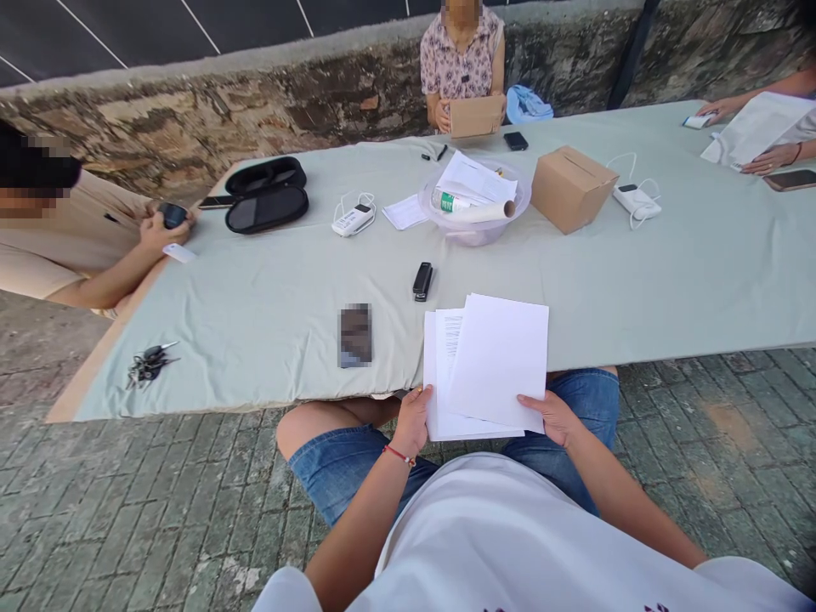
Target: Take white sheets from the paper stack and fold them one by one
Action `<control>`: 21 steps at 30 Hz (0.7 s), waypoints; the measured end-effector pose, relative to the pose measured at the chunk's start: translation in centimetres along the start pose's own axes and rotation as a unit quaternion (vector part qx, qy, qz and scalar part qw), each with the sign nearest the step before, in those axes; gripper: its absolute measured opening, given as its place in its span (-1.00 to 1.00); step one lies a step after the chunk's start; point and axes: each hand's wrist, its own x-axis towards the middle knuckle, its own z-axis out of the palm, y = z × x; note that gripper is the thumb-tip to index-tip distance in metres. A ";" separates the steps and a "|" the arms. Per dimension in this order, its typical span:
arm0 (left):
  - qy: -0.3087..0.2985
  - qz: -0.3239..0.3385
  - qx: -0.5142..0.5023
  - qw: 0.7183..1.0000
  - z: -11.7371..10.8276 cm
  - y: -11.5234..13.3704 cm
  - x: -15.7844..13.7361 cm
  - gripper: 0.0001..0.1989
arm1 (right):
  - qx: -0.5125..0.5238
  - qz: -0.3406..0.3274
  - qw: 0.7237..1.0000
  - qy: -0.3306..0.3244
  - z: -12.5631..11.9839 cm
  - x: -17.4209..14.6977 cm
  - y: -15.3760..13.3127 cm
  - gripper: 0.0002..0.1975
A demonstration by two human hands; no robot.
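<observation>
Several sheets of white paper (501,357) lie loosely stacked and fanned over the near edge of the table, close to my lap. My left hand (416,418) grips their left edge, thumb on top. At the lower right corner, my right hand (556,415) pinches the top sheet, which sits askew over the others. Printed lines show on a sheet partly covered beneath it. Just beyond the papers lies a black stapler (422,281). To their left is a dark phone-like rectangle (355,335), blurred out.
The cloth-covered table (255,314) holds a bunch of keys (150,365), an open black case (266,195), a plastic basin (475,228) with papers and a roll, a cardboard box (572,189) and white corded devices (354,219). Other people sit left, opposite and right, handling objects.
</observation>
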 end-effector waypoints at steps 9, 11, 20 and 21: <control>0.016 0.088 0.071 0.994 -0.9 2.7 -0.4 -0.20 | 0.028 -0.068 0.988 0.138 -3.2 -0.1 -4.0 -0.51; 0.007 0.102 0.083 0.991 -0.8 2.9 -0.4 -0.33 | 0.030 -0.074 0.989 0.124 -3.1 -0.4 -4.4 -0.49; -0.030 0.009 0.049 0.998 0.1 2.2 -0.3 -0.61 | -0.023 -0.064 0.995 0.067 2.6 0.4 -2.2 -0.54; -0.033 0.013 0.062 0.997 0.1 2.2 -0.2 -0.61 | -0.036 -0.059 0.996 0.060 2.9 0.5 -2.0 -0.55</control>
